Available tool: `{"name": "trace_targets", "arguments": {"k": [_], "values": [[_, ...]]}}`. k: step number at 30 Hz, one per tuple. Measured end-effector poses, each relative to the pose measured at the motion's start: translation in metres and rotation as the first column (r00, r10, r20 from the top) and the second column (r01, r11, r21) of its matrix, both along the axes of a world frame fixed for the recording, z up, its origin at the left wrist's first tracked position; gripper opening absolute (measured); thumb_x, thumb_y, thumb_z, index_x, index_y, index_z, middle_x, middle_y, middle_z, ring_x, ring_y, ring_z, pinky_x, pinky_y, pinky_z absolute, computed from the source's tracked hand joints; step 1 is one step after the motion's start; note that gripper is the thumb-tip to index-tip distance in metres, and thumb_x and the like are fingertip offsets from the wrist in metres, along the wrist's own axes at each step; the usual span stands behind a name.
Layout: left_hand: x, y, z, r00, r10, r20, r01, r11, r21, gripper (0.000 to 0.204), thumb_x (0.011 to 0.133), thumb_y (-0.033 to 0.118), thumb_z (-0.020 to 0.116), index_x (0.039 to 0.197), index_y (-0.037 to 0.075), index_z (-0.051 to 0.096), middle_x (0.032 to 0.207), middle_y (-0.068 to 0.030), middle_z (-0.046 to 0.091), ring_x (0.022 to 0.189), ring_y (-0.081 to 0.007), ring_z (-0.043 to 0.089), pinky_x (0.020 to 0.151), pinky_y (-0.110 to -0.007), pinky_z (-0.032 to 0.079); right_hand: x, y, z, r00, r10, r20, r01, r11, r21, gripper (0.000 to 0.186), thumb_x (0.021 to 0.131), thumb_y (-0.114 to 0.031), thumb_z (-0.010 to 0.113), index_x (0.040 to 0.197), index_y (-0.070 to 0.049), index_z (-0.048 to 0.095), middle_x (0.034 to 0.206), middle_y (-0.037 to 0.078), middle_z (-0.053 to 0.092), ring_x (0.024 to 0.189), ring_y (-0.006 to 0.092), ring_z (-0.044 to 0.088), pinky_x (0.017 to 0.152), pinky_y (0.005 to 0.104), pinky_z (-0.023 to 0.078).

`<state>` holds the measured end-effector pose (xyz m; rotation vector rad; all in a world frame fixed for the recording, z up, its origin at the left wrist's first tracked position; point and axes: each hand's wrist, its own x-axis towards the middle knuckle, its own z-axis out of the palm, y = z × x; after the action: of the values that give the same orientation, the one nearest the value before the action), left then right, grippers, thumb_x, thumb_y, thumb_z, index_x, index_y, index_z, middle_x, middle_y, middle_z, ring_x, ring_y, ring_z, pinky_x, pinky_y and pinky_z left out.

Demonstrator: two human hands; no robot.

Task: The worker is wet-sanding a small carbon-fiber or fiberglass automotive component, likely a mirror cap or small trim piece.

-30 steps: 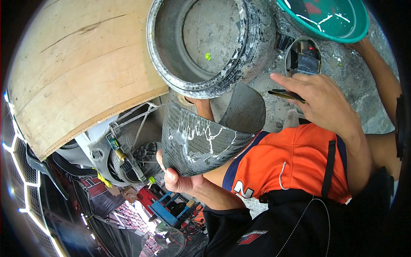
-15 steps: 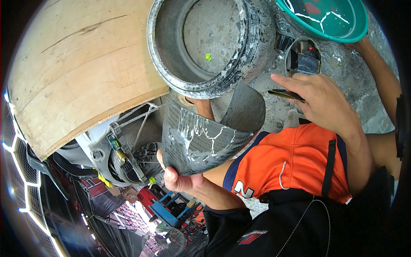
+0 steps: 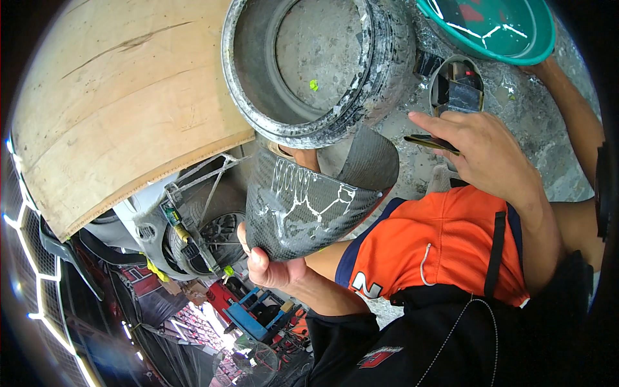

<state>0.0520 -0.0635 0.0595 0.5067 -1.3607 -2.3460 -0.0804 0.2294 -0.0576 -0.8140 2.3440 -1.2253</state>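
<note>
My left hand is closed on the lower edge of a curved carbon-fibre panel, thumb on its face. The panel is dark, woven and glossy, with white light reflections across its wet-looking surface. It is tilted above my lap, and its far end curls back beside the tyre. To the right of the panel, apart from it, my right hand pinches a thin folded piece of sandpaper, dark with a yellowish edge. The index finger stretches out above the sandpaper.
A worn tyre lies on the wet grey floor ahead. A teal basin of water and a small bucket holding dark pieces stand to its right. A wooden board fills the left, with a car wheel below it.
The panel has tilted slightly in my left hand, and the reflections on it have shifted. My right hand stays almost in place with the sandpaper.
</note>
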Motion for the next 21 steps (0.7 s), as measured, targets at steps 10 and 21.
{"name": "trace_targets", "arguments": {"k": [10,21], "values": [[0.001,-0.001,-0.001,1.000,-0.010,0.004,0.010,0.998,-0.056,0.026,0.076,0.003,0.072,0.094,0.005,0.054,0.115,-0.0209,0.065,0.114,-0.0379,0.062,0.103,-0.057,0.047,0.001,-0.001,-0.001,1.000,0.000,0.000,0.000,1.000,-0.001,0.049,0.084,-0.004,0.069,0.133,-0.005,0.062,0.113,0.017,0.070,0.097,0.0376,0.068,0.085,0.0465,0.054],[-0.005,0.013,-0.003,0.998,0.049,0.047,-0.037,0.971,-0.235,0.030,0.075,0.004,0.079,0.084,0.008,0.051,0.094,-0.0127,0.068,0.092,-0.0261,0.068,0.093,-0.045,0.054,-0.003,0.004,-0.002,0.999,-0.010,-0.044,0.013,0.998,0.061,0.048,0.083,0.000,0.066,0.130,-0.007,0.064,0.104,0.015,0.070,0.094,0.0373,0.067,0.083,0.0460,0.053]]}}
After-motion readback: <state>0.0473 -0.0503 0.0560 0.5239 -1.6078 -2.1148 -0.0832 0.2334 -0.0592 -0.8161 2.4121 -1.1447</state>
